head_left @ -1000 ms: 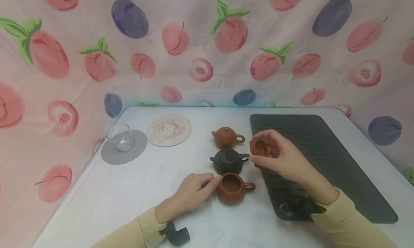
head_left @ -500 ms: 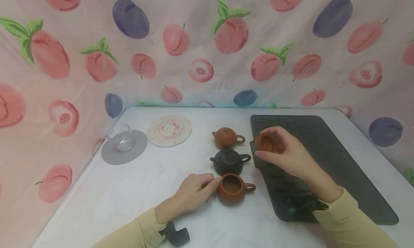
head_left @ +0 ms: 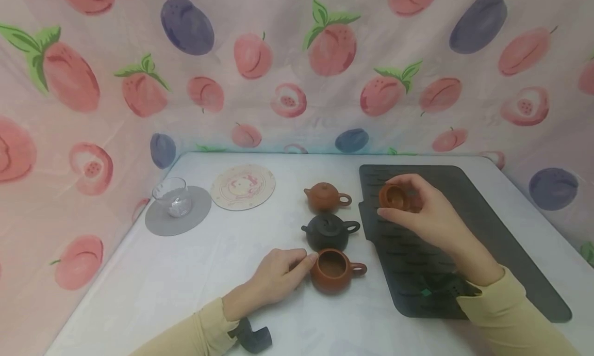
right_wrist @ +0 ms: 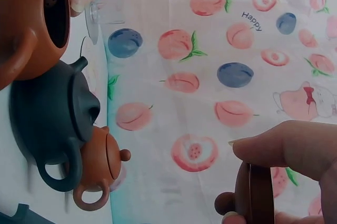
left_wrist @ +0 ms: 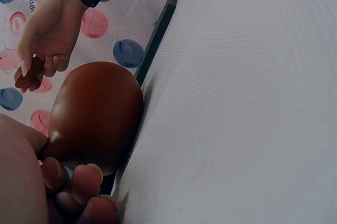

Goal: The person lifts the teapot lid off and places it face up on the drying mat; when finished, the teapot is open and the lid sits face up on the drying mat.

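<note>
In the head view, an uncovered reddish-brown teapot (head_left: 331, 277) stands on the white table, its handle pointing right. My left hand (head_left: 274, 277) grips it at the left side, thumb by the rim; the spout is hidden behind the fingers. My right hand (head_left: 429, 214) pinches a small brown teapot lid (head_left: 393, 197) by its edge, over the dark mat, hollow underside facing the head camera. The right wrist view shows the round knob on the lid (right_wrist: 242, 195). Just behind the uncovered teapot sits a black teapot (head_left: 327, 233) with its lid on.
A smaller lidded orange-brown teapot (head_left: 322, 197) stands behind the black one. The dark ridged mat (head_left: 501, 273) covers the table's right side. At left, a clear glass cup (head_left: 178, 204) stands on a grey round mat (head_left: 160, 224), beside a patterned disc (head_left: 227, 196). Fruit-printed cloth hangs behind.
My right hand has carried the lid rightward and slightly back, away from the black teapot's handle and over the dark mat. The left hand and the teapots have stayed put.
</note>
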Tool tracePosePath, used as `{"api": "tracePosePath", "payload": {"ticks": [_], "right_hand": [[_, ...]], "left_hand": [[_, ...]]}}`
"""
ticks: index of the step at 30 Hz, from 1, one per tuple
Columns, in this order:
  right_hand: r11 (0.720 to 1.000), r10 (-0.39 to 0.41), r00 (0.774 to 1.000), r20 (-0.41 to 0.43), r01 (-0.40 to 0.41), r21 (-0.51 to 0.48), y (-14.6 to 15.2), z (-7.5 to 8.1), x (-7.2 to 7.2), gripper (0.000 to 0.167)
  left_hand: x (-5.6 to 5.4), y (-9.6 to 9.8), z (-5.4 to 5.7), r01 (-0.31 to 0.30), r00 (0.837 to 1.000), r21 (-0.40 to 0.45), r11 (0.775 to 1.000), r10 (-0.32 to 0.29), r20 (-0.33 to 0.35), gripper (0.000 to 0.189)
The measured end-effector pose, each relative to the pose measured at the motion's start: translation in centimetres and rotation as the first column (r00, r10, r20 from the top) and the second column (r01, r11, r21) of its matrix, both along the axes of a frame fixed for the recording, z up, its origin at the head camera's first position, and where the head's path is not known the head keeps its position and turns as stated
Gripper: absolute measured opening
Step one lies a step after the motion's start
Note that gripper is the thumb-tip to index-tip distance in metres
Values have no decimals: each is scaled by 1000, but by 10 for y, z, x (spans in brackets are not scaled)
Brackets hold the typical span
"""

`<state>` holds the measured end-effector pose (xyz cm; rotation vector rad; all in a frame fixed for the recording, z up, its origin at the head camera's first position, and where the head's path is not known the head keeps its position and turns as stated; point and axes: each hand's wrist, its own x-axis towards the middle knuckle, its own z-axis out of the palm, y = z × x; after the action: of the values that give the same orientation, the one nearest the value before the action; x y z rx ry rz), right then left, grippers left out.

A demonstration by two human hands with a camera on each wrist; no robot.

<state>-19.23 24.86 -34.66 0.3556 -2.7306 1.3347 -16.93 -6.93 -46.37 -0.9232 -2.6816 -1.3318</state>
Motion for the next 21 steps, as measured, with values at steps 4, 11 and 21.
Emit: {"api": "tracePosePath", "payload": {"ticks": [4, 11, 21], "right_hand": [[1000, -12, 1000, -15, 12, 6, -1, 1, 0, 60], [999, -30, 999, -32, 31, 39, 1, 1, -1, 63], [987, -48, 997, -55, 56, 148, 10, 0, -6, 70]], "left_hand": [[0, 0, -1, -1, 1000, 1, 1000, 1, 0, 46], [0, 0, -1, 0, 1000, 3, 1000, 0, 2, 46], [0, 0, 1, -1, 1000, 7, 1000, 1, -6, 45]]}}
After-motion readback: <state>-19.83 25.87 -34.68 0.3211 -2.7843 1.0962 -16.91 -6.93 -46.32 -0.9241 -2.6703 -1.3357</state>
